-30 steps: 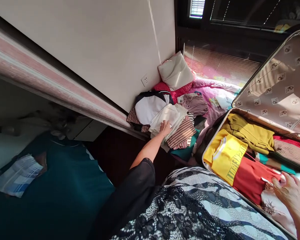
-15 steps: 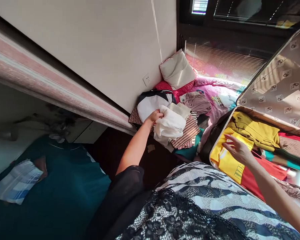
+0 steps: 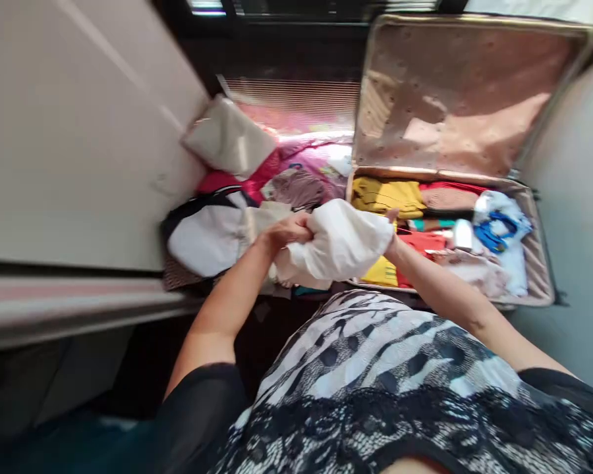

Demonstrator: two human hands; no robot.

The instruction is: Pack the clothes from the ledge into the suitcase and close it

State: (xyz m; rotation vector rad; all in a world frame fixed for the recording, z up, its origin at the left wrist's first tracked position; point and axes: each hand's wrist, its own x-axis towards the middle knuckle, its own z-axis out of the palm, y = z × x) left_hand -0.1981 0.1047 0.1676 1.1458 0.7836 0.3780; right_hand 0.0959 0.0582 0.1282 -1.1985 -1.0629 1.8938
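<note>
A bunched white garment [image 3: 343, 243] hangs in the air in front of me, between my two hands. My left hand [image 3: 292, 228] is closed in a fist round its left side. At its right edge is my right hand [image 3: 392, 230], closed on the fabric; its thumb shows, while most of its fingers are hidden behind the cloth. Beyond the right hand lies an open suitcase [image 3: 541, 263] with folded clothes, among them a mustard-yellow garment [image 3: 388, 193] and a red garment [image 3: 420, 247]. The white garment covers part of a bright yellow one [image 3: 381, 271].
To the left, clothes are piled up, with a white and black bag-like item [image 3: 205, 240] and a mauve garment [image 3: 296, 189]. A pale cushion [image 3: 232, 138] leans by the wall [image 3: 79, 145]. The suitcase lid [image 3: 454, 99] stands upright under the window.
The view has swung right, bringing the whole suitcase into sight. My left hand has carried the white garment right, away from the pile. My right hand, open before, has met its right edge.
</note>
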